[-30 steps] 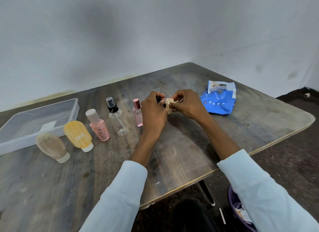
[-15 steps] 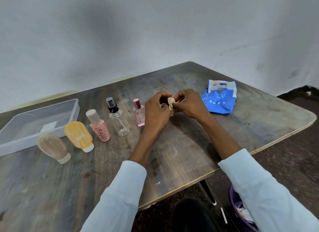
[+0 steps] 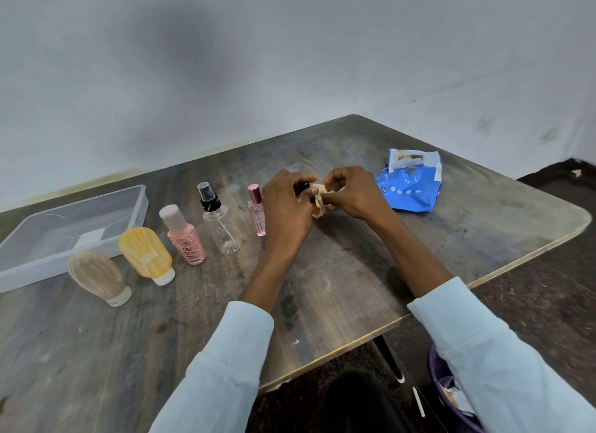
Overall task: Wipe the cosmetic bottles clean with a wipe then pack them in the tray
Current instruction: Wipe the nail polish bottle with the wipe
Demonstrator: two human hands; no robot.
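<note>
My left hand [image 3: 285,212] grips a small dark bottle [image 3: 304,187], mostly hidden behind its fingers. My right hand [image 3: 351,192] pinches a crumpled beige wipe [image 3: 318,200] against that bottle. To the left stand a pink perfume bottle [image 3: 257,212], a clear spray bottle [image 3: 221,224], a pink bottle with a beige cap [image 3: 185,239], a yellow squeeze bottle [image 3: 146,255] and a beige squeeze bottle [image 3: 98,276]. The clear plastic tray [image 3: 135,203] sits at the far left with only a label inside.
A blue wipes pack [image 3: 409,183] lies right of my hands on the wooden table [image 3: 338,287]. A purple bin [image 3: 448,397] with used wipes stands on the floor at the lower right. A grey wall rises behind the table.
The wipe in my right hand has shifted slightly over the dark bottle, and my fingers have moved around it. Both hands stay at the same spot.
</note>
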